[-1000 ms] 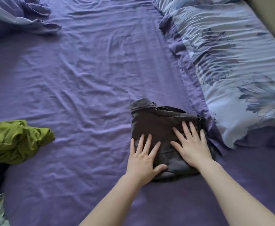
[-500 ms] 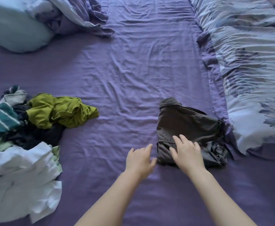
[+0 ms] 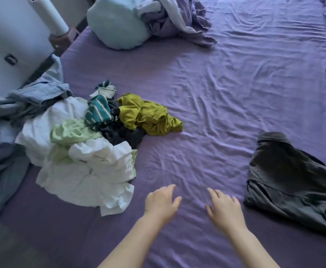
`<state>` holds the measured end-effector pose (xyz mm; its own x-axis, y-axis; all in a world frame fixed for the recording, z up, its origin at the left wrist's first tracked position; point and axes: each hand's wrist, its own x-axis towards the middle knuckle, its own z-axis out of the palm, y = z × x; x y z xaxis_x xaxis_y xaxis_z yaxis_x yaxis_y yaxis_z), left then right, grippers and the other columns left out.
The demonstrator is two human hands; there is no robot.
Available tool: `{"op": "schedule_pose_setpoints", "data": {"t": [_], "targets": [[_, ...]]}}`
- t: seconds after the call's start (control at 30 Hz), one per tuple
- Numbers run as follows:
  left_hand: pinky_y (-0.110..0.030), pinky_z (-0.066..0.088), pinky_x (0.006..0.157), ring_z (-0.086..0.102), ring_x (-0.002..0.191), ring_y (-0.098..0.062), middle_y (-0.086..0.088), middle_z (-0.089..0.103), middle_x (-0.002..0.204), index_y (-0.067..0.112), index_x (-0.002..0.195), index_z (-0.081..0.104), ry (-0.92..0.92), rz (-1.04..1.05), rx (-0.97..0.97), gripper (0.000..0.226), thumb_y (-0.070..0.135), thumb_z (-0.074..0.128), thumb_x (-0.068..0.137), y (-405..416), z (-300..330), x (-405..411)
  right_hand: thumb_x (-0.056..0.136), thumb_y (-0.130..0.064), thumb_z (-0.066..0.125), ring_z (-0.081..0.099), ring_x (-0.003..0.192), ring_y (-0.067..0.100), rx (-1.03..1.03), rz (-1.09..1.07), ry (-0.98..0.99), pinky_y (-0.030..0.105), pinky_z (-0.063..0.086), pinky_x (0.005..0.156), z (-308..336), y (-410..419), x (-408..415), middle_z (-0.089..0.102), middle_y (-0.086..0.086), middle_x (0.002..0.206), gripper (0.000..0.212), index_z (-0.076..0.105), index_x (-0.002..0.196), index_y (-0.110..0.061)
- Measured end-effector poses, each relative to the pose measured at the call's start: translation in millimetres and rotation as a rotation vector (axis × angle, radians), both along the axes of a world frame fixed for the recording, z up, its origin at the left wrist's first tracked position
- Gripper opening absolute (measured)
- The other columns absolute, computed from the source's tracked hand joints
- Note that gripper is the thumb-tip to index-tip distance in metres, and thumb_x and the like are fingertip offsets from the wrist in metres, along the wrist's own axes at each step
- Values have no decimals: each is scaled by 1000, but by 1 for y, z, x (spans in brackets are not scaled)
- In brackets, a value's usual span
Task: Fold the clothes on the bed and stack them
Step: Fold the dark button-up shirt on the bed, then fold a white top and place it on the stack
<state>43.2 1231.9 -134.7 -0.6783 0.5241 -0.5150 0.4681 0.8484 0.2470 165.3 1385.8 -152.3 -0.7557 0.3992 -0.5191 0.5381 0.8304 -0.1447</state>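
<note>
Head view: left hand [image 3: 161, 202] and right hand [image 3: 224, 206] loosely spread, empty; folded trousers [image 3: 293, 182] right of right hand, clothes pile [image 3: 85, 151] left of left hand.

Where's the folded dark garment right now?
Head view, right side: the folded dark garment lies on the purple sheet, just right of the right hand, untouched.

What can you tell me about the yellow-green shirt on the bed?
The yellow-green shirt is a crumpled, unfolded heap of soft, matte cloth. It lies on the purple sheet at the right edge of the clothes pile, resting against a dark garment and beside a teal striped one. Neither hand touches it.
</note>
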Motion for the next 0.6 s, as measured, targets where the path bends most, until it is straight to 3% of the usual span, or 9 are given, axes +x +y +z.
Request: {"op": "schedule_pose_setpoints", "data": {"t": [0.2, 0.33, 0.5, 0.6], "targets": [[-33, 39, 94, 50, 121, -20, 3, 51, 134, 30, 145, 32, 34, 53, -33, 53, 50, 39, 96, -73, -1, -52, 96, -43, 36, 43, 127, 17, -22, 60, 17, 36, 26, 107, 7, -61, -56, 41, -7, 141, 56, 21, 148, -27], [-31, 37, 98, 50, 121, -17, 6, 54, 132, 28, 141, 40, 82, 54, 60, 48, 44, 44, 95, -112, 8, -99, 95, -40, 37, 42, 127, 16, -37, 79, 58, 33, 28, 104, 14, -99, -105, 40, -7, 141, 56, 21, 148, -27], [-38, 37, 95, 54, 114, -22, 2, 60, 121, 20, 123, 60, 418, 82, 231, 38, 26, 62, 86, -159, 28, -173, 97, -39, 39, 44, 124, 19, -101, 87, 163, 32, 38, 94, 25, -148, -181, 40, -6, 142, 54, 24, 148, -24], [-42, 39, 94, 49, 119, -29, -6, 55, 130, 18, 127, 58, 529, 180, 200, 47, 19, 69, 81, -178, 32, -219, 97, -36, 44, 44, 123, 21, -196, 60, 279, 33, 42, 91, 26, -175, -231, 40, -4, 141, 51, 30, 144, -22]]}}
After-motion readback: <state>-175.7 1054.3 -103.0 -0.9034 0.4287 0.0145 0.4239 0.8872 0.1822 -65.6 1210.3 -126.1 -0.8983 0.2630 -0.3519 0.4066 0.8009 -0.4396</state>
